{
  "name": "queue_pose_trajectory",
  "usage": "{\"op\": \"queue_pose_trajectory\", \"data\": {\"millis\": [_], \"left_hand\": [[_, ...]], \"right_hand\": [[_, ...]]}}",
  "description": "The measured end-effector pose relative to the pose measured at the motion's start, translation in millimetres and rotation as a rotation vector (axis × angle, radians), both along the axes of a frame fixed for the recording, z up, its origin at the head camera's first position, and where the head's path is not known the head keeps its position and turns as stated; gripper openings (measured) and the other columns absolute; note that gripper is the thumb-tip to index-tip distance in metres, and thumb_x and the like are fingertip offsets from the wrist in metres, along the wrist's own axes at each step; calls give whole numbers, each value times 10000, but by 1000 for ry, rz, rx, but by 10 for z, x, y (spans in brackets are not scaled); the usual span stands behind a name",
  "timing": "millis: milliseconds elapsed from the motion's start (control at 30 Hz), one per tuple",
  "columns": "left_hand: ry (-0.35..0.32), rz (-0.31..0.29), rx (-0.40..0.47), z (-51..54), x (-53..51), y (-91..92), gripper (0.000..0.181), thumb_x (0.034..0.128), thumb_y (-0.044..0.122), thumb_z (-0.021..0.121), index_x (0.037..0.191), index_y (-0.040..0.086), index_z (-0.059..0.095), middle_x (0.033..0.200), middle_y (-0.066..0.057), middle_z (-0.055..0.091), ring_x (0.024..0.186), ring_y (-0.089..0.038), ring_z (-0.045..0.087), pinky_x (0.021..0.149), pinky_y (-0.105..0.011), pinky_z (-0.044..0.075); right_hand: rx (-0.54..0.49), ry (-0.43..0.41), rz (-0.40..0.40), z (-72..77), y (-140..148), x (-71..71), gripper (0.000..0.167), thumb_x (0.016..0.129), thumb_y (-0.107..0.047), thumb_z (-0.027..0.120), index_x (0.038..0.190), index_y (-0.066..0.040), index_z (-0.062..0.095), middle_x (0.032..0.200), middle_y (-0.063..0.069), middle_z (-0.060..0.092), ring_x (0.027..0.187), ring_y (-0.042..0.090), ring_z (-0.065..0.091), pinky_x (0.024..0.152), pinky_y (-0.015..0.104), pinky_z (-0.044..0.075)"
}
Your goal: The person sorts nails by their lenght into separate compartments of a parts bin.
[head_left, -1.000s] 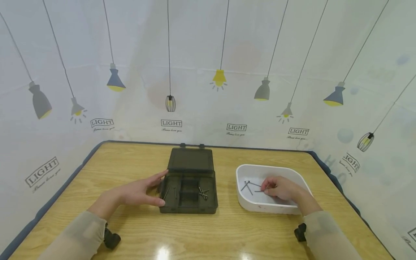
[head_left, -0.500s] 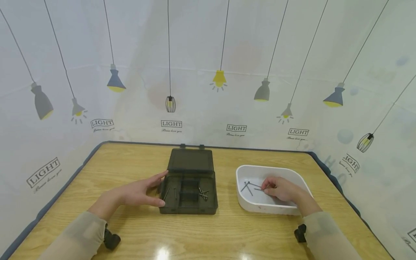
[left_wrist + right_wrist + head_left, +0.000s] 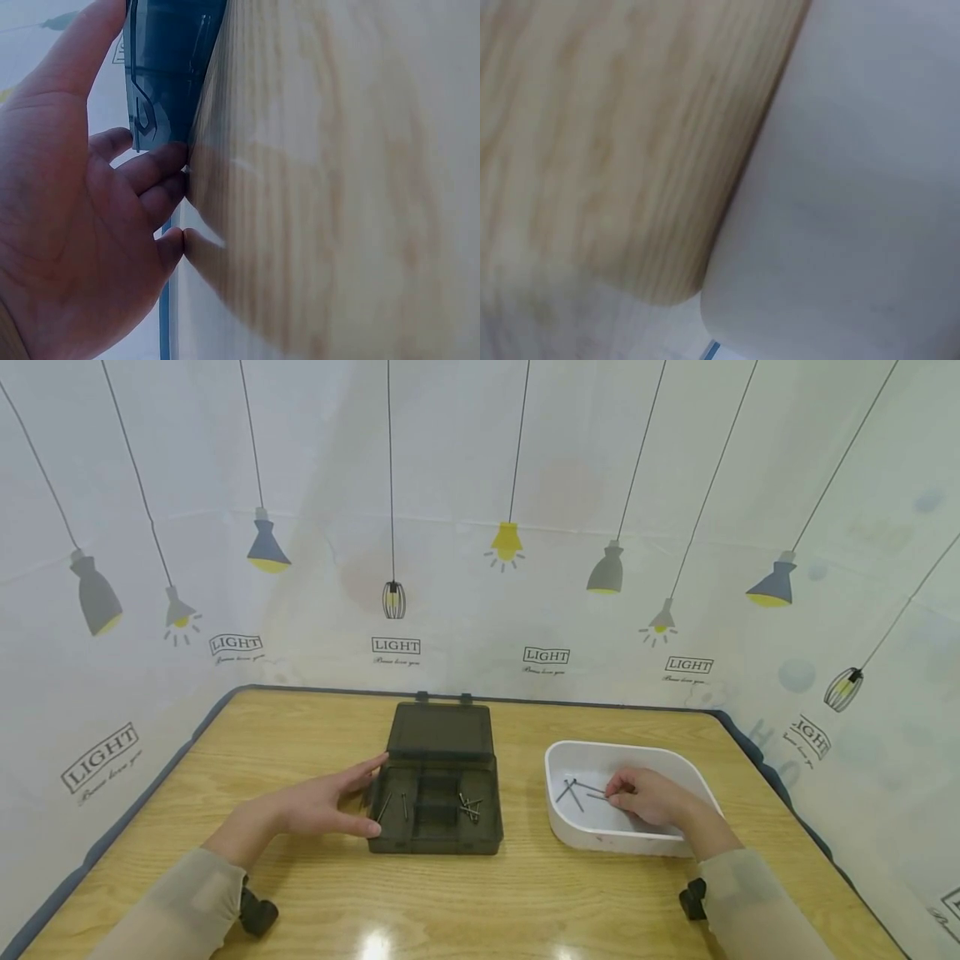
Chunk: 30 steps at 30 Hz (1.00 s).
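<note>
Left hand [image 3: 322,806] spreads loosely against the box [image 3: 435,844]; right hand [image 3: 651,797] apparently pinches a thin fastener [image 3: 596,796]: keep it snug!

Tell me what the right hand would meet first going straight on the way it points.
Probably the loose fasteners in the tray, just left of the right hand; depth is unclear, so it might pass above them.

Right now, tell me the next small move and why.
Probably lift the nail-like piece from the white tray: the right hand seems to pinch its end, and the left hand touches the open dark case, where similar pieces lie.
</note>
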<state>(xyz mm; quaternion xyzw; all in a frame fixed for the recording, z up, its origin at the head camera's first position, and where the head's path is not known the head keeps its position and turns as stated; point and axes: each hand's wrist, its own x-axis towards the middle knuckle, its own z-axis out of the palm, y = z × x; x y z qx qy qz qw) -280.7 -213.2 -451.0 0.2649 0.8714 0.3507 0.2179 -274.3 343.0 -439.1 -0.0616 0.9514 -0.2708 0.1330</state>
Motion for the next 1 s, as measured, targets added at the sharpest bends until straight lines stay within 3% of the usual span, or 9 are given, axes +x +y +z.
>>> {"op": "queue_pose_trajectory", "data": {"millis": [700,1000], "left_hand": [[5,-1,-5,22,8,-1,1137,972,571,804,1789,323,53,1827,-160,250,1689,-431,244,1307,-750,212],[13,2,-6,-24,-17,-10,1144,965,586,806,1789,326,56,1829,-150,246,1694,-412,238,1326,-725,196]], "right_hand": [[79,32,37,46,-46,24,102,1100,-186,671,1090,-87,694,989,25,637,941,193,571,850,358,457],[12,23,0,88,-5,30,101,1100,-188,650,1115,-95,685,997,42,636,925,199,577,807,341,469]]}}
